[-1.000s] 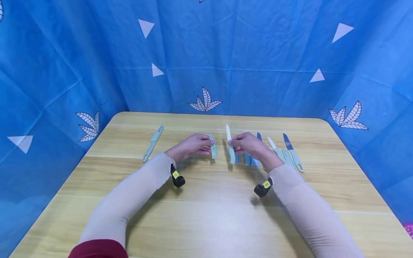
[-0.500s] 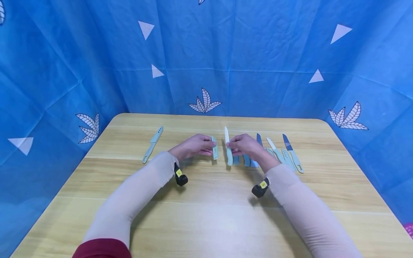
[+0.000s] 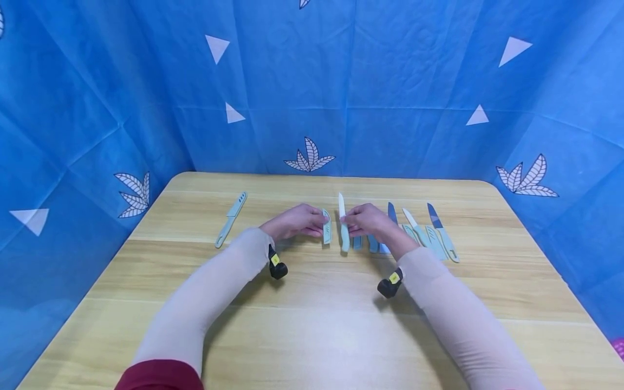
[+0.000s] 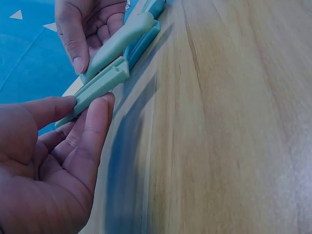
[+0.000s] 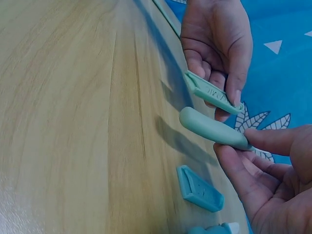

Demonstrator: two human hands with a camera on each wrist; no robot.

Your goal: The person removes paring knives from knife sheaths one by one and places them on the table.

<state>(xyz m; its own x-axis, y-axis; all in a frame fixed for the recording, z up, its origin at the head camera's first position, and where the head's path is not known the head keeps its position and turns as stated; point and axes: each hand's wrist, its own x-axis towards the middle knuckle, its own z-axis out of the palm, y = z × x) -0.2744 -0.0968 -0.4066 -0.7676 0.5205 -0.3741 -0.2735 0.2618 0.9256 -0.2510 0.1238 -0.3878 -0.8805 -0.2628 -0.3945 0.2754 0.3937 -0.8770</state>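
My left hand pinches a mint-green knife sheath between thumb and fingers, raised over the table. Just right of it, my right hand grips a paring knife near where its pale green handle meets the white blade, which points away from me. A narrow gap separates sheath and knife in the head view. From the left wrist, the sheath shows its slotted end, with the knife handle close behind. Raised lettering marks the sheath in the right wrist view.
A sheathed knife lies at the left on the wooden table. Beside my right hand is a blue sheath. Farther right lie a white-bladed knife, a green sheath and a dark-bladed knife. Blue cloth hangs behind.
My left hand has moved slightly right with the sheath, and my right hand slightly left with the knife. The gap between them has narrowed.
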